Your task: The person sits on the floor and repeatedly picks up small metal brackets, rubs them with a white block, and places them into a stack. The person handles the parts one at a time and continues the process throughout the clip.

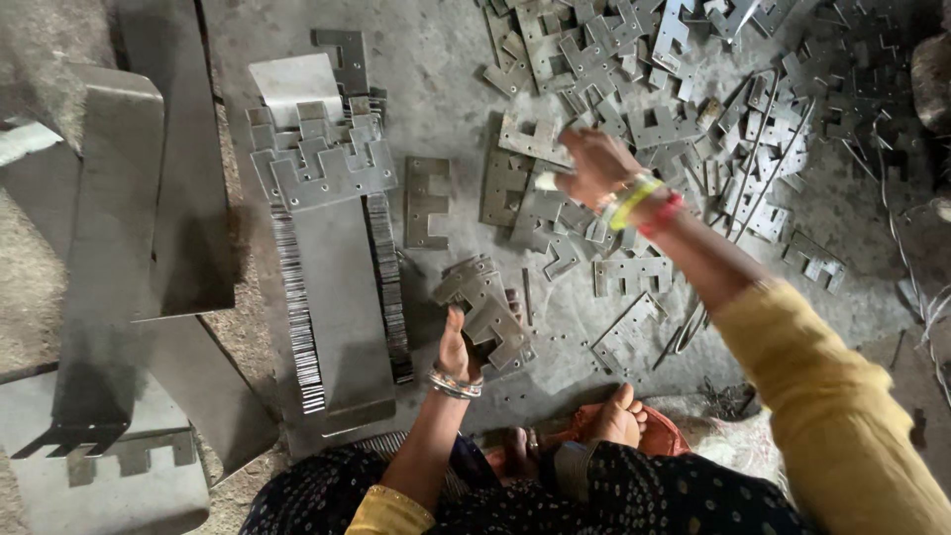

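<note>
Furthest left, large bent sheet-metal pieces (119,248) lie on the grey floor (436,89), reaching from the upper left of the frame down to the lower left corner. Just right of them, left of centre, a long flat plate (342,307) carries two packed rows of thin stamped plates (297,317) standing on edge, and a fanned group of notched plates (322,163) lies across its upper end. A single notched plate (426,201) lies flat on the floor beside that stack.

Below the centre, the left hand (456,349), with bangles at the wrist, is closed on a small stack of notched plates (487,309), which it holds tilted just above the floor. Low in the frame, a bare foot (619,416) shows beside patterned dark cloth.

Right of centre, the right hand (592,163) reaches up to the heap of loose notched plates (674,109) that fills the upper right of the frame. Its fingers curl around one notched plate (535,139) at the heap's near edge, pinching it. A yellow sleeve (832,406) runs down to the lower right corner.
</note>
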